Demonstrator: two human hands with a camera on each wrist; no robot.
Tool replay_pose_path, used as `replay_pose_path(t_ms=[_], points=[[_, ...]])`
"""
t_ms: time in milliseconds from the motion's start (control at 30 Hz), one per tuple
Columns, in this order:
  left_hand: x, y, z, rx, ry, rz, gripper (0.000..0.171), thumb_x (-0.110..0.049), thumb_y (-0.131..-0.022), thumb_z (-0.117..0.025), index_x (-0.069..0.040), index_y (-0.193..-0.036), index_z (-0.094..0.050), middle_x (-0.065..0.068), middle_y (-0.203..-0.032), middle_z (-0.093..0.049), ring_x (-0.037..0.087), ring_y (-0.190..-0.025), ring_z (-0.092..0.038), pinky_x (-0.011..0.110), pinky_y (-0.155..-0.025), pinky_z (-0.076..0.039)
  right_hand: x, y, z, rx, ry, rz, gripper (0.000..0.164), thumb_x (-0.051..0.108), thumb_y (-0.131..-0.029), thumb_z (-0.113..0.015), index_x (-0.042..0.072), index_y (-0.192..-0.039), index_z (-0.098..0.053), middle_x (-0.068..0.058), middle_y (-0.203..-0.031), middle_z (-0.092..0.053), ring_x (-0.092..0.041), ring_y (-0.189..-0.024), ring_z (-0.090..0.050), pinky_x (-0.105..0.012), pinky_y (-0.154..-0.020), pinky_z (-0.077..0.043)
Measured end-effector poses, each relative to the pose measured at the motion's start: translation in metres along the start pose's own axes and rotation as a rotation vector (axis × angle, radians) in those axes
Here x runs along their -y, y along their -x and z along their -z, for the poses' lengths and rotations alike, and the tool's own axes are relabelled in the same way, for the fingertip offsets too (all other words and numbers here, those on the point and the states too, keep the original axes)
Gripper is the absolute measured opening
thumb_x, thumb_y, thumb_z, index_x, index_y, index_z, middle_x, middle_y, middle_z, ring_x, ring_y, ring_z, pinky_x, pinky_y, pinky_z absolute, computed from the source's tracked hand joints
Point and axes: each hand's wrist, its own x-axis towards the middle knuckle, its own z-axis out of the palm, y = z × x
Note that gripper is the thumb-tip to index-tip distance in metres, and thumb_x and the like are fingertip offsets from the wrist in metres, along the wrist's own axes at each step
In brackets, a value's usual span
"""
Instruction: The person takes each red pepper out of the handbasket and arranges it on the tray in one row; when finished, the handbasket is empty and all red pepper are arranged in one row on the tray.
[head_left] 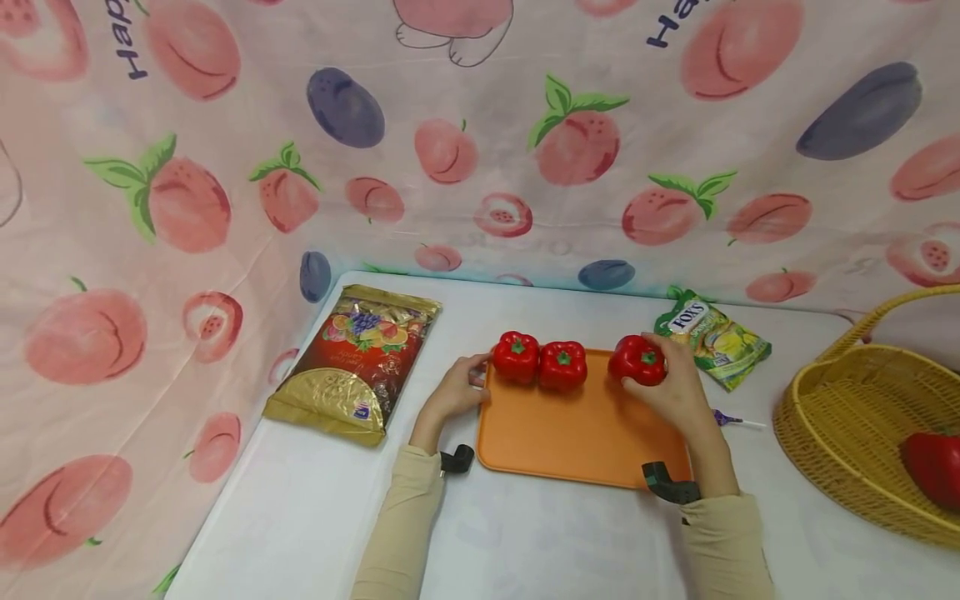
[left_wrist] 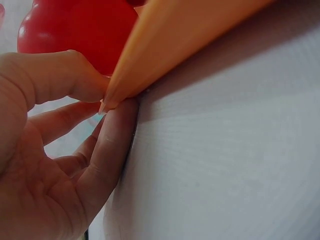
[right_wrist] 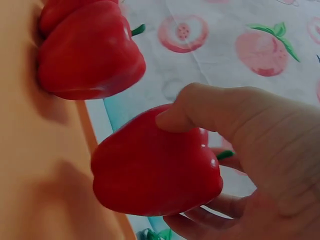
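Observation:
My right hand [head_left: 672,390] grips a red bell pepper [head_left: 636,360] over the right part of an orange tray [head_left: 566,437]. In the right wrist view the thumb lies on that pepper's side and the other fingers curl behind and under it, with its shadow on the tray. Two more red bell peppers, a left one [head_left: 515,358] and a middle one [head_left: 563,367], sit side by side, stems up, at the tray's back left. Along the tray's left edge, my left hand [head_left: 456,390] pinches the rim between thumb and fingers, close beside the left pepper.
A gold and red foil bag [head_left: 356,362] lies to the left. Behind my right hand is a green Fox's candy bag [head_left: 712,337], with a lollipop [head_left: 738,421] nearer. A yellow wicker basket [head_left: 832,408] holding a red bell pepper [head_left: 933,468] stands at the right.

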Motion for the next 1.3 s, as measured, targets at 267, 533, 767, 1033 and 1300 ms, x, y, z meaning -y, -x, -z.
replay_pose_path(t_ms=[267,533,767,1033,1300], points=[[-0.001,0.000,0.000,-0.006,-0.002,0.002,0.070,0.007,-0.076,-0.066,-0.004,-0.143,-0.050,0.019,-0.123,-0.053,0.025,-0.096,-0.063,0.030,-0.078,-0.055,0.001,-0.004,-0.010,0.104,-0.011,0.040,0.078,0.007,-0.080,-0.075,0.001,-0.147,-0.037,-0.030,-0.144,-0.029,-0.050,-0.132,-0.030,-0.066,-0.096,-0.042],[0.000,0.000,0.000,-0.008,0.005,0.011,0.070,0.008,-0.077,-0.065,-0.005,-0.143,-0.050,0.019,-0.123,-0.053,0.025,-0.097,-0.062,0.030,-0.079,-0.054,0.004,-0.005,-0.018,0.175,-0.022,-0.021,0.080,0.008,-0.081,-0.075,0.007,-0.150,-0.033,-0.030,-0.143,-0.029,-0.051,-0.133,-0.030,-0.064,-0.096,-0.043],[0.003,-0.002,-0.001,-0.007,0.012,0.001,0.070,0.007,-0.076,-0.066,-0.005,-0.143,-0.050,0.019,-0.123,-0.053,0.023,-0.094,-0.061,0.029,-0.078,-0.053,0.002,-0.006,-0.021,0.183,-0.028,-0.023,0.083,0.009,-0.082,-0.075,0.006,-0.151,-0.030,-0.030,-0.144,-0.027,-0.052,-0.133,-0.029,-0.065,-0.096,-0.042],[0.000,-0.003,-0.001,0.000,-0.010,0.014,0.071,0.006,-0.077,-0.067,-0.007,-0.144,-0.050,0.017,-0.124,-0.053,0.022,-0.095,-0.060,0.029,-0.079,-0.053,0.000,-0.004,-0.017,0.196,-0.050,0.005,0.085,0.014,-0.083,-0.076,0.006,-0.153,-0.028,-0.030,-0.147,-0.027,-0.051,-0.134,-0.028,-0.066,-0.098,-0.039],[-0.001,0.000,-0.001,-0.002,-0.027,0.026,0.070,0.005,-0.077,-0.067,-0.008,-0.144,-0.050,0.017,-0.125,-0.053,0.023,-0.097,-0.061,0.031,-0.079,-0.053,-0.008,0.001,0.000,0.178,-0.118,0.017,0.084,0.022,-0.087,-0.075,0.009,-0.155,-0.026,-0.027,-0.153,-0.025,-0.052,-0.136,-0.028,-0.064,-0.101,-0.038]])
